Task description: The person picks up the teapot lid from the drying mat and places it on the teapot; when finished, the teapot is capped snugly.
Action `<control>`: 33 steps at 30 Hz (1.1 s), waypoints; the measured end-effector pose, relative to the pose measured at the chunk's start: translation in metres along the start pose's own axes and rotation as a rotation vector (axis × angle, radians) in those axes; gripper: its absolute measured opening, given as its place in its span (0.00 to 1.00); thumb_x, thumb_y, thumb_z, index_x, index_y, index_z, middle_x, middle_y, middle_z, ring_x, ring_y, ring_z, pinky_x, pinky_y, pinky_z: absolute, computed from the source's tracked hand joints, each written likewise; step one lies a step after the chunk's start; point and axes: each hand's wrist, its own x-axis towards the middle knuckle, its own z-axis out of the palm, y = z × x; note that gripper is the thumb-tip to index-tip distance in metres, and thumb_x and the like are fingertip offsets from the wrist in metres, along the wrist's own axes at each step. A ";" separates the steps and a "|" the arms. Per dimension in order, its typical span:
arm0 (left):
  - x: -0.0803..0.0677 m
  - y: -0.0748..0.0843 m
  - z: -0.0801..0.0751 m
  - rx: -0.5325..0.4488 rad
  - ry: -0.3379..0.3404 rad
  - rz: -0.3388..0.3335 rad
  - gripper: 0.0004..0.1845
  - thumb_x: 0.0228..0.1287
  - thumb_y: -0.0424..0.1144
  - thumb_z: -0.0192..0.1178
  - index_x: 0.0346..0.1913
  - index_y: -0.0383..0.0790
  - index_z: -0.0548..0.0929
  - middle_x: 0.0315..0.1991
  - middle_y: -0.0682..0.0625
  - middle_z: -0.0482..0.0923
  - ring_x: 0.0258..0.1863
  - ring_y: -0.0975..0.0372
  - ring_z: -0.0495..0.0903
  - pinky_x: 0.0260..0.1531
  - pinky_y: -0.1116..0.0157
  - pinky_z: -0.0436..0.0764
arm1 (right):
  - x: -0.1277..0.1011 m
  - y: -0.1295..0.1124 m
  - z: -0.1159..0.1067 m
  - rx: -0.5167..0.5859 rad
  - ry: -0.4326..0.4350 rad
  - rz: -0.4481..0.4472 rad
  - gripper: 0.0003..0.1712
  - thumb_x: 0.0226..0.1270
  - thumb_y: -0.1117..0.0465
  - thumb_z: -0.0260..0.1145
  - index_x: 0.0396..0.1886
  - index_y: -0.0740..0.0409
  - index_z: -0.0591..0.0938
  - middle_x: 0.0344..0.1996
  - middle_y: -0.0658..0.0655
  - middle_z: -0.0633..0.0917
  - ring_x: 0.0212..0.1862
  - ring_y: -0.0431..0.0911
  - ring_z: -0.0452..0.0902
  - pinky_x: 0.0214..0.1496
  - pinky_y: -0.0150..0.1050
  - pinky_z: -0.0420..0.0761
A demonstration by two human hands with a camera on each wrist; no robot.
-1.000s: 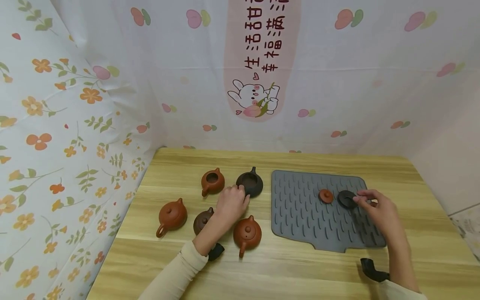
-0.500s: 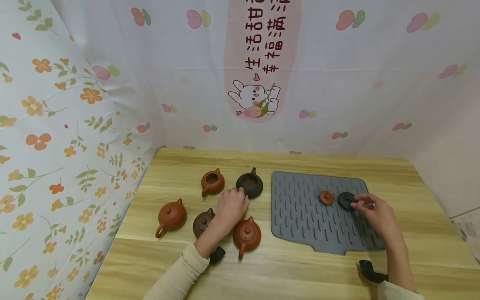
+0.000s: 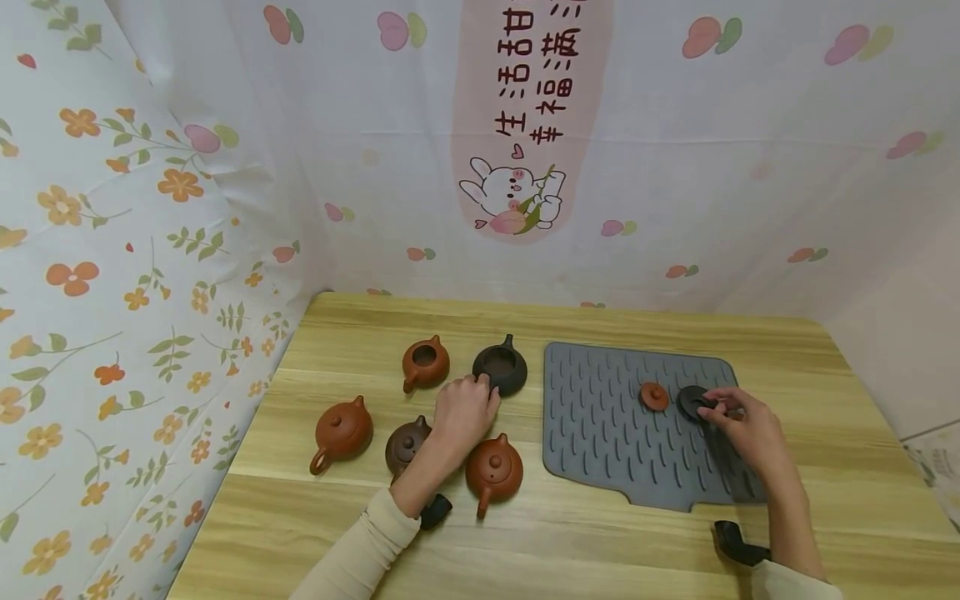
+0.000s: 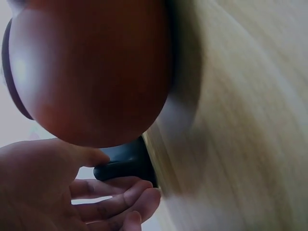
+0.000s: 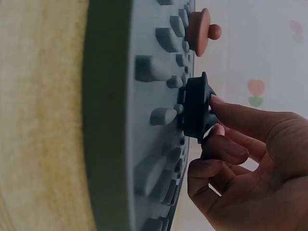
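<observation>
Right hand (image 3: 750,427) pinches the knob of the black lid (image 3: 693,402), fingers (image 5: 231,113) curled round it. The lid sits on the grey ribbed mat (image 3: 600,433), toward the mat's far right, just right of the red-brown lid (image 3: 653,395) and apart from it.

Left hand (image 3: 463,410) rests just left of the mat against the near-left side of the open black teapot (image 3: 500,367). Fingers look loosely bent and touching; whether they actually grip it I cannot tell.

Handling, my read:
- Lid looks like unglazed clay: light, stiff, brittle. Chips if dropped or knocked on the pot rim.
- Matte finish, so probably not slippery. The knob is the obvious hold; a thumb-and-fingertip pinch should be plenty.
- Mat ribs look soft and would cushion a set-down. The bare wooden surface (image 3: 600,533) would not.

View differences:
- Right wrist view: lid edge-on, standing on the ribs, fingertips on the knob. Head view shows only a dark disc half under the fingers.
- Left wrist view: mostly a blurred red-brown teapot (image 4: 91,67) close up, with a dark pot part beyond the fingers (image 4: 115,202); contact is unclear.
- Head view alone gives the layout: five pots left of the mat, two of them lidless, both lids on the mat.
</observation>
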 end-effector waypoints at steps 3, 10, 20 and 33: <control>0.000 0.000 0.003 0.002 0.023 -0.003 0.13 0.67 0.47 0.64 0.33 0.39 0.87 0.24 0.46 0.85 0.20 0.54 0.84 0.19 0.59 0.81 | 0.001 0.001 0.001 0.005 0.008 0.003 0.19 0.72 0.58 0.66 0.54 0.67 0.79 0.36 0.57 0.80 0.29 0.28 0.67 0.30 0.30 0.69; 0.002 -0.001 0.004 -0.034 0.034 -0.032 0.12 0.66 0.47 0.64 0.32 0.41 0.88 0.23 0.47 0.84 0.19 0.55 0.82 0.17 0.60 0.79 | 0.002 0.003 0.003 0.014 0.045 -0.010 0.17 0.71 0.58 0.67 0.51 0.67 0.81 0.30 0.52 0.77 0.27 0.31 0.65 0.28 0.30 0.67; 0.001 -0.004 0.013 -0.027 0.115 -0.017 0.12 0.64 0.48 0.66 0.28 0.43 0.87 0.19 0.49 0.82 0.15 0.57 0.79 0.14 0.62 0.75 | 0.008 0.000 0.004 -0.009 0.062 0.026 0.16 0.71 0.58 0.65 0.48 0.68 0.82 0.31 0.51 0.79 0.29 0.29 0.65 0.29 0.29 0.66; 0.002 -0.002 0.012 -0.019 0.076 -0.043 0.13 0.67 0.48 0.64 0.32 0.43 0.89 0.22 0.49 0.85 0.18 0.57 0.82 0.18 0.62 0.79 | 0.009 -0.019 0.006 0.034 0.076 0.034 0.20 0.74 0.53 0.63 0.50 0.67 0.81 0.35 0.51 0.77 0.32 0.24 0.66 0.30 0.27 0.69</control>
